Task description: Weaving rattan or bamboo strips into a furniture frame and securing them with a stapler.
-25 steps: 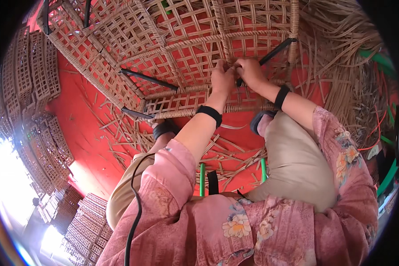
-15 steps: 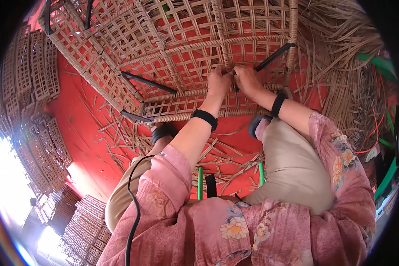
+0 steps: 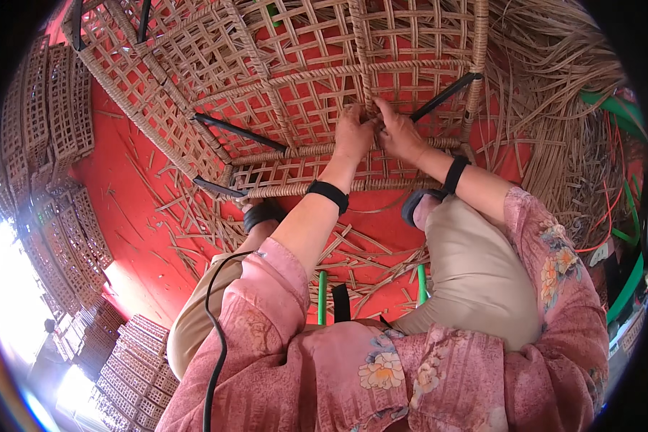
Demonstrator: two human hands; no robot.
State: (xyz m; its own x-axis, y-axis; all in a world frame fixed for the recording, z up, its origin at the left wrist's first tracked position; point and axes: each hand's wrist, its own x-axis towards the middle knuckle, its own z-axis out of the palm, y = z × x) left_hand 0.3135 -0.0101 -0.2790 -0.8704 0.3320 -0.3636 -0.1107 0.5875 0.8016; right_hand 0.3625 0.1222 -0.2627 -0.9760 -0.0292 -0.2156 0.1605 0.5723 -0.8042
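A large openwork rattan piece (image 3: 302, 108) stands before me, woven from tan strips over cord-wrapped ribs and rims, with black braces (image 3: 241, 134) across its corners. Both hands meet at the foot of one upright wrapped rib (image 3: 362, 54), just above the lower rim. My left hand (image 3: 353, 135) is closed there, its fingertips pinched against the rib. Beside it, my right hand (image 3: 402, 135) has one digit pointing up along the rib while the other fingers curl in. Whatever lies between the fingertips is too small and hidden to name.
Stacks of woven rattan panels (image 3: 47, 115) line the left side. Long loose rattan strips (image 3: 554, 79) pile up at the right. Cut scraps (image 3: 194, 216) litter the red floor (image 3: 122, 194) around my feet. Green bars (image 3: 322, 299) show below, near my knees.
One digit of my right hand has lifted and straightened upward beside the rib. My left hand stays at the same joint. The rattan piece has barely shifted.
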